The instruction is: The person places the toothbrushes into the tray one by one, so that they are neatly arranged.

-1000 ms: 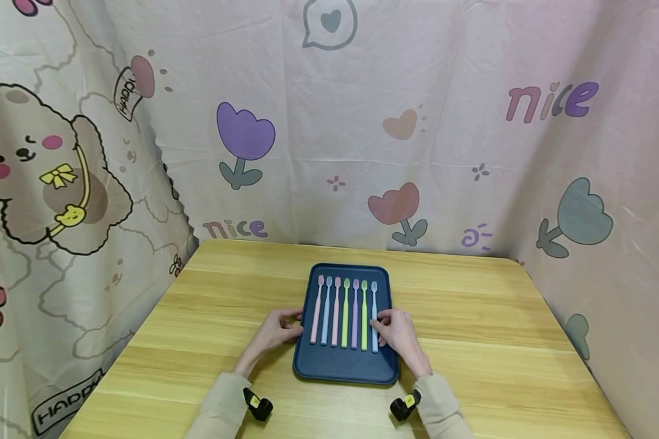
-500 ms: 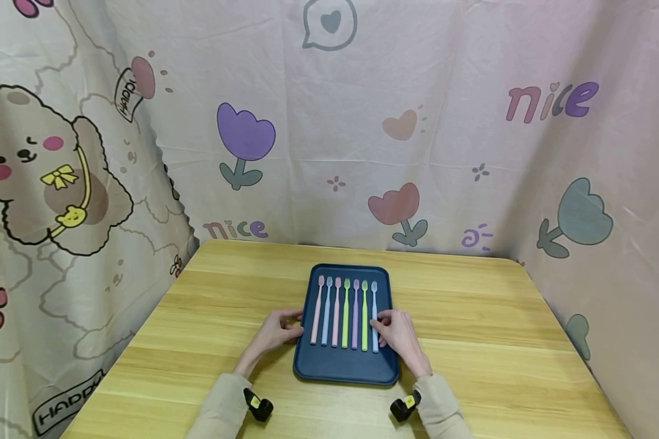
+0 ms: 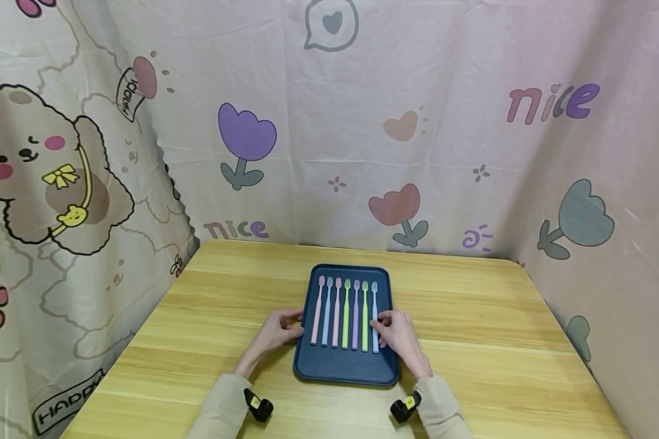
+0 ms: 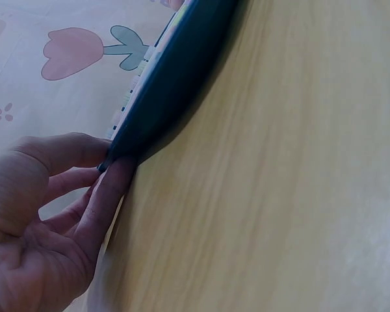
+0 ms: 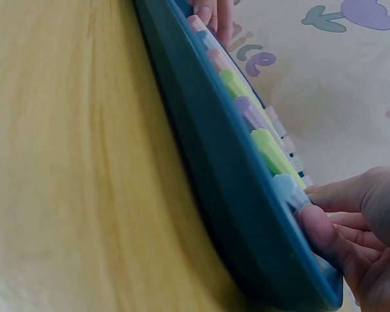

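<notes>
A dark blue tray (image 3: 346,371) lies on the table with several toothbrushes side by side in a row, heads toward the far end. From left to right they run pink (image 3: 316,311), blue, pink, green, purple (image 3: 355,314), green (image 3: 365,317) and light blue (image 3: 374,305). My left hand (image 3: 274,332) pinches the tray's left rim, one finger below it in the left wrist view. On the other side, my right hand (image 3: 399,336) reaches over the right rim and pinches the handle of the light blue toothbrush (image 5: 288,188) between thumb and index finger.
The wooden table (image 3: 472,341) extends on both sides of the tray. Behind it and to the left hangs a printed curtain (image 3: 329,128). Each wrist carries a small black camera (image 3: 259,407) on a beige sleeve (image 3: 219,405).
</notes>
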The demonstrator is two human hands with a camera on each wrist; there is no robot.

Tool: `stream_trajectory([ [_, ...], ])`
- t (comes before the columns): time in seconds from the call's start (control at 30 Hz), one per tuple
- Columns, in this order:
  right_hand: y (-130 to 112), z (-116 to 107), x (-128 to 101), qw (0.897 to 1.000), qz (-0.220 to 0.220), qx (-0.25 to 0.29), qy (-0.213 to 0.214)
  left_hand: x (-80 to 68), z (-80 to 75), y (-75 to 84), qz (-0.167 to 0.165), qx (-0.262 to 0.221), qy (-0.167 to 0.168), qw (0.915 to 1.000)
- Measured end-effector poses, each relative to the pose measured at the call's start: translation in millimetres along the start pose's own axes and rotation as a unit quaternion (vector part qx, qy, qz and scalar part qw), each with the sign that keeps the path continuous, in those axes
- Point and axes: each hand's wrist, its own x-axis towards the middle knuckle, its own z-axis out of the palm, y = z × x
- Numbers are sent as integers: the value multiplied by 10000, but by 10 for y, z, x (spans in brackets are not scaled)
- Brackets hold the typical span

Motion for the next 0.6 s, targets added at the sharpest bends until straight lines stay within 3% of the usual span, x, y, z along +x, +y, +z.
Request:
stream_trajectory([
  [0.27, 17, -6, -2, 9998, -141, 114, 109, 21, -6, -13, -5, 60, 64, 10000],
  [0.43, 107, -135, -36, 9966, -532, 187, 606, -5, -52, -7, 23, 253, 117, 9996],
  [0.6, 355, -431, -78, 9852, -1012, -469, 1299, -25, -253, 67, 51, 621, 813, 9947],
])
